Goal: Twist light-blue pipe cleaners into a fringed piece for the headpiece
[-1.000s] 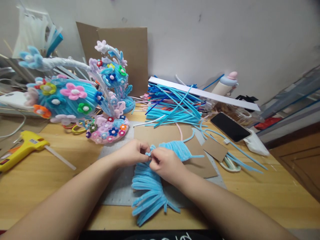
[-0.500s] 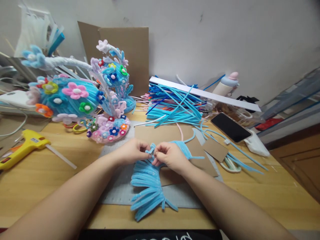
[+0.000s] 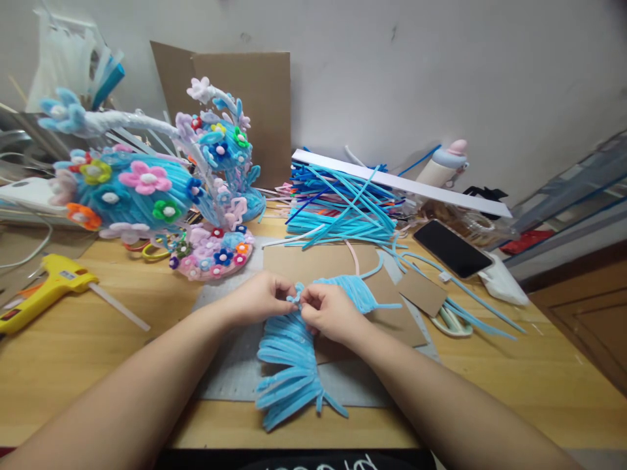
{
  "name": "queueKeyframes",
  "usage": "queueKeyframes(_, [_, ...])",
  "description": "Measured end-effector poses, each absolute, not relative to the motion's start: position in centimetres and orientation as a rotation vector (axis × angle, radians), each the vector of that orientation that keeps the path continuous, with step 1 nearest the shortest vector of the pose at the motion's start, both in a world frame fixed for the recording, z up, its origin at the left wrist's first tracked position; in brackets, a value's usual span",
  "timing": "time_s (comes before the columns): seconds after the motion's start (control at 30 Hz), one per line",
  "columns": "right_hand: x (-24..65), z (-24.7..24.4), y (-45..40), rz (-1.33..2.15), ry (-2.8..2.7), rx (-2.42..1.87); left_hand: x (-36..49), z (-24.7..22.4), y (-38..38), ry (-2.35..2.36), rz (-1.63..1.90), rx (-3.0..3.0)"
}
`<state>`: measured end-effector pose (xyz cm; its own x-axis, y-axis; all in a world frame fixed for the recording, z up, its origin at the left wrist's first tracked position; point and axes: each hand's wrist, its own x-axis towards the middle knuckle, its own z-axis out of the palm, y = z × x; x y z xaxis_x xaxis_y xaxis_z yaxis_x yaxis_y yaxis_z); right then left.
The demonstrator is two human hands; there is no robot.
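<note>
Light-blue pipe cleaners, bent into loops side by side, form a fringed band (image 3: 287, 346) lying across the grey mat (image 3: 225, 372) and cardboard. At its upper edge my left hand (image 3: 267, 297) pinches a curled pipe-cleaner end (image 3: 298, 294) between thumb and fingertips. From the other side my right hand (image 3: 330, 310) closes its thumb and fingers on the same curled piece. Behind the right hand, a further section of the looped pipe cleaners (image 3: 355, 290) rests on the cardboard sheet (image 3: 318, 258). The exact fingertip contact is partly hidden.
Flower-covered pipe-cleaner lamps (image 3: 147, 189) stand at the left, near a yellow glue gun (image 3: 49, 287) with its glue stick. Piled pipe cleaners (image 3: 343, 202) lie at the back under a white strip (image 3: 401, 183). A phone (image 3: 453, 248) and a bottle (image 3: 441, 166) are to the right.
My right hand's fingers have shifted slightly and curled in closer around the curled end. My left hand stays almost in place; the band has barely moved.
</note>
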<state>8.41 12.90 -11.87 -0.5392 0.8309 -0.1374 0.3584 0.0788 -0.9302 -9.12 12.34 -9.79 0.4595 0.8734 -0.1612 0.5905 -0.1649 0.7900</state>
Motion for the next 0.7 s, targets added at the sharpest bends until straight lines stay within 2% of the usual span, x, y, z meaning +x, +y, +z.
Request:
queueKeyframes(0.13, [8.8, -11.6, 13.2, 1.681, -1.865, -1.111, -9.2, -9.7, 12.4, 1.230, 0.420, 1.824])
queueKeyframes(0.2, [9.2, -11.3, 13.3, 1.683, -1.930, -1.025, -9.3, -9.6, 12.4, 1.231, 0.409, 1.789])
queueKeyframes(0.43, [9.8, -10.7, 13.3, 0.980, -2.435, -0.787, -9.6, -9.4, 12.6, 1.162, 0.378, 1.605])
queueKeyframes(0.57, [9.8, -10.8, 13.3, 1.027, -2.400, -0.779, -9.9, -9.8, 12.8, 1.134, 0.387, 1.543])
queueKeyframes(0.7, [9.9, -10.9, 13.3, 0.929, -2.447, -0.747, -10.1, -9.8, 12.8, 1.138, 0.384, 1.524])
